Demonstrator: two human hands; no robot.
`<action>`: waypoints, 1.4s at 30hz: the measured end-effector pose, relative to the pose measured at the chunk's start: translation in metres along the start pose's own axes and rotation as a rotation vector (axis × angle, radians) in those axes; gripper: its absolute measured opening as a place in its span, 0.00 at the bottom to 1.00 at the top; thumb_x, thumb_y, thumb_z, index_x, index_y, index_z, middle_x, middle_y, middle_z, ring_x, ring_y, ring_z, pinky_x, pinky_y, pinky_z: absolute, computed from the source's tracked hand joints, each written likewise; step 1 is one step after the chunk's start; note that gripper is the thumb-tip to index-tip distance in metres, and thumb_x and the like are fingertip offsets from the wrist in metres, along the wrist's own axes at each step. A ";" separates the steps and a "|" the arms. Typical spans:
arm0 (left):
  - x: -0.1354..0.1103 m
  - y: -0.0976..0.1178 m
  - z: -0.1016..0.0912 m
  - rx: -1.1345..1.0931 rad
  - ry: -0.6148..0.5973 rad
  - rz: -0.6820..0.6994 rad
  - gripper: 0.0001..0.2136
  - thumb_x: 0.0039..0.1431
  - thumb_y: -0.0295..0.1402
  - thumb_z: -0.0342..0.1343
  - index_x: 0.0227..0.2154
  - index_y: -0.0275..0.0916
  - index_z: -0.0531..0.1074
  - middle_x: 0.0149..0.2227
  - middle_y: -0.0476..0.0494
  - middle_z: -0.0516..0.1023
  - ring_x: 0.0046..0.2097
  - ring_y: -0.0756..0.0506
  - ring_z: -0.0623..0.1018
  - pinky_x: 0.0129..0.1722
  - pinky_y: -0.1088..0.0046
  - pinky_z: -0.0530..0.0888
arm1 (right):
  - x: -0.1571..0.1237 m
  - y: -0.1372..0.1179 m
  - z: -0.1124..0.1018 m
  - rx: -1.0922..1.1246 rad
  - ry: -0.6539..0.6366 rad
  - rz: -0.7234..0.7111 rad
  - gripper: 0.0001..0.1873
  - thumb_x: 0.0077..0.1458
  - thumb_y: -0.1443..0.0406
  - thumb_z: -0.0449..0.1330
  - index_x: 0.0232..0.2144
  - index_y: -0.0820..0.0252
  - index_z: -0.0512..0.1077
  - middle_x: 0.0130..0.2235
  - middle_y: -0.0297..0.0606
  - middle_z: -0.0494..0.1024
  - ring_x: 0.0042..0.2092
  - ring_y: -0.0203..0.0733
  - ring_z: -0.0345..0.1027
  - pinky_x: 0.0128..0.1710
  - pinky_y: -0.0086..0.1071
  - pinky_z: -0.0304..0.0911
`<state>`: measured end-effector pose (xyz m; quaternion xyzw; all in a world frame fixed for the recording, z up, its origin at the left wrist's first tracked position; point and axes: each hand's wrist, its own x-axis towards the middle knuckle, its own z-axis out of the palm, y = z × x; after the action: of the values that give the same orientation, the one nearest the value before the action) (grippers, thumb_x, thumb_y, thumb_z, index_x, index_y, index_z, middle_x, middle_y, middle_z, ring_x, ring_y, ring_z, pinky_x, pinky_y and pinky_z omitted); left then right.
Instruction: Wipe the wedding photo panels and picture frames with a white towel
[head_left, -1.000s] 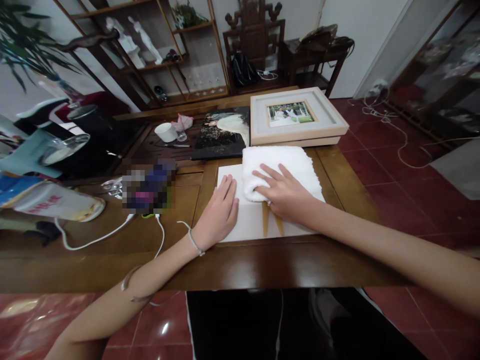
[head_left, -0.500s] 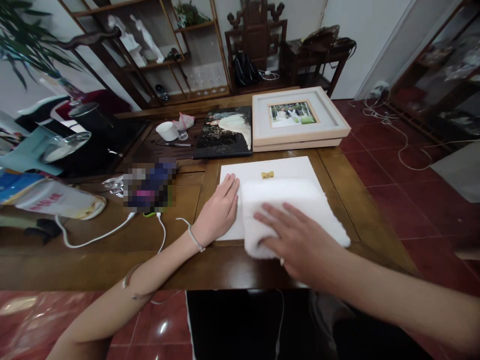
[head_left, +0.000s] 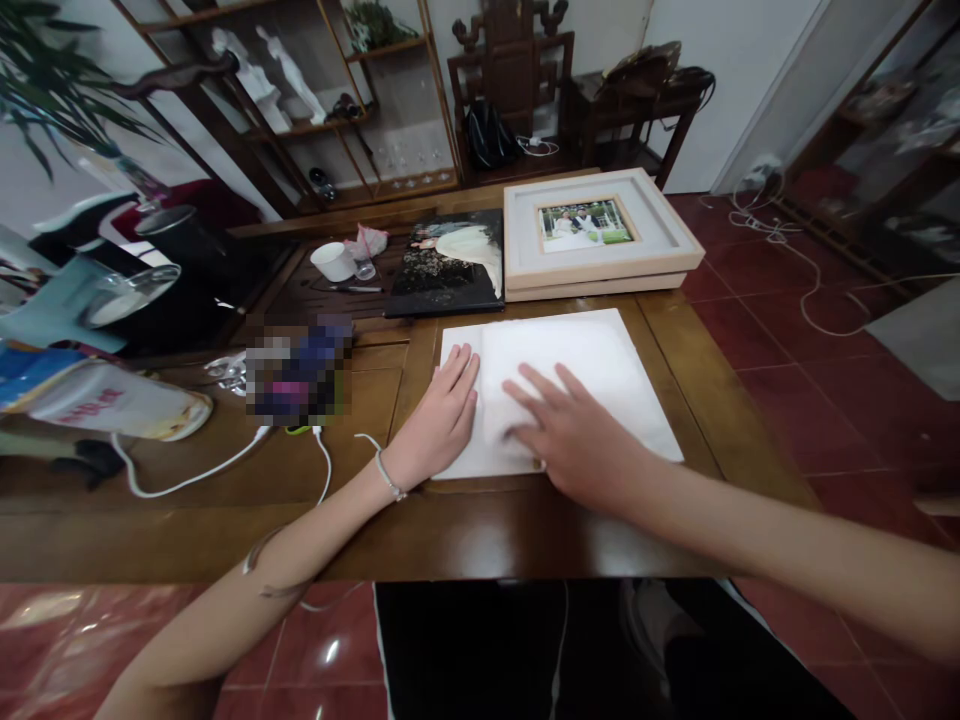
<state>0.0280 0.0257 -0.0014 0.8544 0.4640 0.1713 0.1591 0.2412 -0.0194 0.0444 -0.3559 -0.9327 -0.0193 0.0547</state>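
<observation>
On the table lies a flat white board [head_left: 474, 455]. My left hand [head_left: 442, 408] rests flat on its left edge, fingers stretched out. A white fluffy cloth [head_left: 551, 345] covers much of the board and blends into it, so its outline is hard to make out. On this cloth my right hand [head_left: 581, 430] presses down, palm low and fingers spread, somewhat blurred. The small yellowish piece on the board is hidden now.
Behind the board stand a dark photo panel [head_left: 450, 265] and stacked pale wooden frames [head_left: 600, 262]. A white cup [head_left: 334, 262] is at the back left. White cables [head_left: 195, 488] and a white packet [head_left: 124, 400] lie on the table's left side.
My right hand and the white cloth have slid up and away over the board, covering the small yellowish piece. My left hand has stayed in place.
</observation>
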 end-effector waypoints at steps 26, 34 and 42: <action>0.007 0.002 -0.010 -0.320 0.332 -0.140 0.28 0.70 0.45 0.37 0.65 0.32 0.55 0.67 0.33 0.57 0.67 0.41 0.59 0.67 0.57 0.54 | 0.008 -0.013 -0.001 0.137 -0.017 -0.171 0.15 0.56 0.69 0.55 0.44 0.60 0.76 0.64 0.49 0.62 0.66 0.64 0.47 0.62 0.63 0.43; 0.003 0.010 -0.009 -0.073 0.208 0.016 0.22 0.71 0.38 0.37 0.56 0.32 0.68 0.62 0.34 0.66 0.66 0.41 0.63 0.66 0.56 0.60 | -0.035 -0.019 -0.033 0.239 -0.136 -0.141 0.18 0.51 0.66 0.60 0.46 0.56 0.73 0.61 0.42 0.68 0.65 0.54 0.53 0.63 0.56 0.46; -0.004 0.014 -0.003 0.173 0.091 0.048 0.22 0.69 0.34 0.41 0.61 0.28 0.59 0.64 0.28 0.61 0.67 0.36 0.59 0.63 0.49 0.63 | 0.005 0.041 -0.028 0.066 -0.073 0.139 0.21 0.49 0.74 0.54 0.46 0.62 0.73 0.55 0.54 0.72 0.59 0.54 0.61 0.57 0.49 0.55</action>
<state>0.0352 0.0155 0.0071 0.8671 0.4633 0.1729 0.0595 0.2674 0.0119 0.0727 -0.4183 -0.9072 0.0280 0.0337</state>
